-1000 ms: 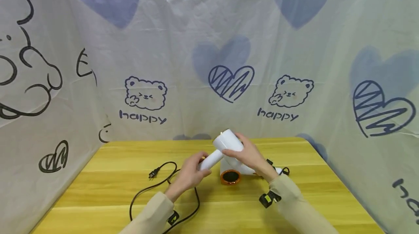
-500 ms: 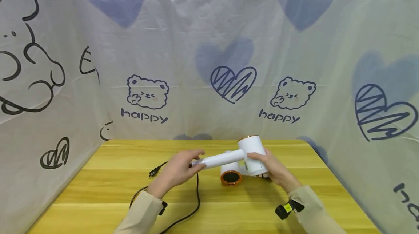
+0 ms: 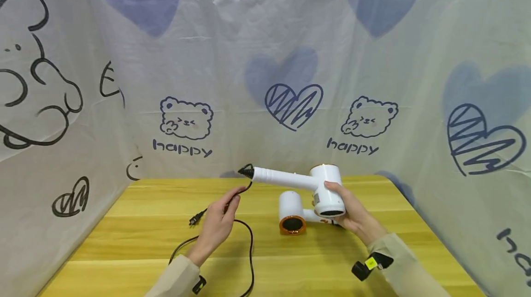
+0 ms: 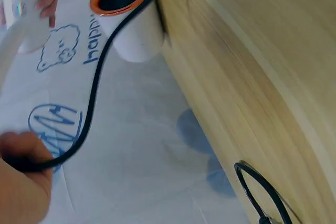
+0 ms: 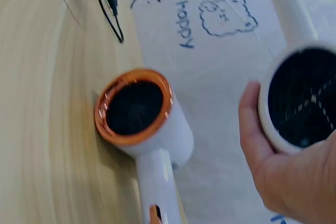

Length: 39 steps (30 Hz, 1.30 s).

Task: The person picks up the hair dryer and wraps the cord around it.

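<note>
My right hand (image 3: 352,211) grips the barrel of a white hair dryer (image 3: 327,186) above the table, its handle pointing left. In the right wrist view the dark round end of this hair dryer (image 5: 307,98) faces the camera, with the thumb along its rim. My left hand (image 3: 217,221) pinches the black power cord (image 3: 245,190) just below the ribbed black sleeve at the handle's end. A second white hair dryer (image 3: 292,211) with an orange ring lies on the table beneath the held one. Its handle runs right, partly hidden behind the right hand.
The wooden table (image 3: 145,223) meets a printed cloth backdrop (image 3: 249,140) at its back and sides. The cord's plug (image 3: 196,218) lies left of centre, and a loop of cord trails across the table to the front edge.
The held hair dryer has swung from tilted to nearly level, its handle now pointing left and raised. My left hand has left the handle, moved to the cord and taken hold of it.
</note>
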### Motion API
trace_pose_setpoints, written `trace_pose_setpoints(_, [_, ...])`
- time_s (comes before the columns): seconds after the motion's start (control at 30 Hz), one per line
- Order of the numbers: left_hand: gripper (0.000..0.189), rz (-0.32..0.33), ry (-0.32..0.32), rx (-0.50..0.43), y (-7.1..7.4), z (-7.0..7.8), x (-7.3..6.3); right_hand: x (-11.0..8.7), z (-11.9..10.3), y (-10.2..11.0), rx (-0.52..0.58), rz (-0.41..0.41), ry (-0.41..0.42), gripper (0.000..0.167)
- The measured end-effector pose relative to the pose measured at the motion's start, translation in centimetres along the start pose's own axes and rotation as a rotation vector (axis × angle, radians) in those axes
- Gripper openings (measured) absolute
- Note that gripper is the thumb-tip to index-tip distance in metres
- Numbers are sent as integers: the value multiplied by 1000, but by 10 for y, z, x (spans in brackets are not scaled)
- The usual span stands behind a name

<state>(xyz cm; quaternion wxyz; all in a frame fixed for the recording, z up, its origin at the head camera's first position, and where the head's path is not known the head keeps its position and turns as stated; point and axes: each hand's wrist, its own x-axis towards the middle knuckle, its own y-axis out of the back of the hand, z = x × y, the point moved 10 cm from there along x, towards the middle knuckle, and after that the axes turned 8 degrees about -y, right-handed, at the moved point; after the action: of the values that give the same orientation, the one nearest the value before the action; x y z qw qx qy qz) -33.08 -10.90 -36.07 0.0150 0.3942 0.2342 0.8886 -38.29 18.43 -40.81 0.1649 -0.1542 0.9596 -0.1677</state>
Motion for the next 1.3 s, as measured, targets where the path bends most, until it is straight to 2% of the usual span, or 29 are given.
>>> trace_pose_setpoints(0.07, [35, -8, 34, 93, -6, -6, 3, 3, 1, 3, 9, 85, 19, 58])
trace_pose_setpoints(0.17, [35, -67, 49, 258, -17, -9, 10, 4, -3, 9, -45, 235, 87, 63])
trace_pose_setpoints(0.23, [31, -96, 9, 344, -23, -6, 16, 2, -8, 12, -149, 334, 147, 68])
trace_pose_setpoints(0.33, [19, -108, -102, 423, -27, 5, 27, 0, -19, 13, -337, 420, 231, 72])
trace_pose_setpoints(0.4, [12, -110, -176, 438, -26, 13, 35, -3, -28, 12, -449, 442, 292, 73])
trace_pose_setpoints(0.5, [5, -103, -263, 454, -22, 19, 47, -5, -43, 11, -547, 424, 379, 74])
trace_pose_setpoints(0.57, [4, -96, -294, 456, -17, 21, 55, -5, -50, 12, -589, 394, 404, 76])
trace_pose_setpoints(0.63, [4, -92, -299, 429, -13, 20, 61, -3, -53, 13, -608, 354, 402, 77])
trace_pose_setpoints(0.7, [4, -104, -264, 360, -11, 16, 66, -1, -54, 15, -615, 309, 377, 78])
trace_pose_setpoints(0.77, [7, -132, -202, 250, -10, 8, 69, 2, -52, 18, -596, 257, 349, 78])
trace_pose_setpoints(0.93, [16, -274, 100, -78, -20, -23, 65, 4, -41, 27, -520, 159, 262, 70])
trace_pose_setpoints(1.03, [22, -316, 242, -193, -29, -38, 57, 6, -30, 31, -451, 111, 215, 67])
trace_pose_setpoints(1.17, [18, -292, 303, -246, -40, -48, 50, 13, -17, 33, -326, 70, 163, 65])
trace_pose_setpoints(1.3, [17, -266, 306, -222, -48, -52, 45, 20, -6, 39, -183, 117, 103, 61])
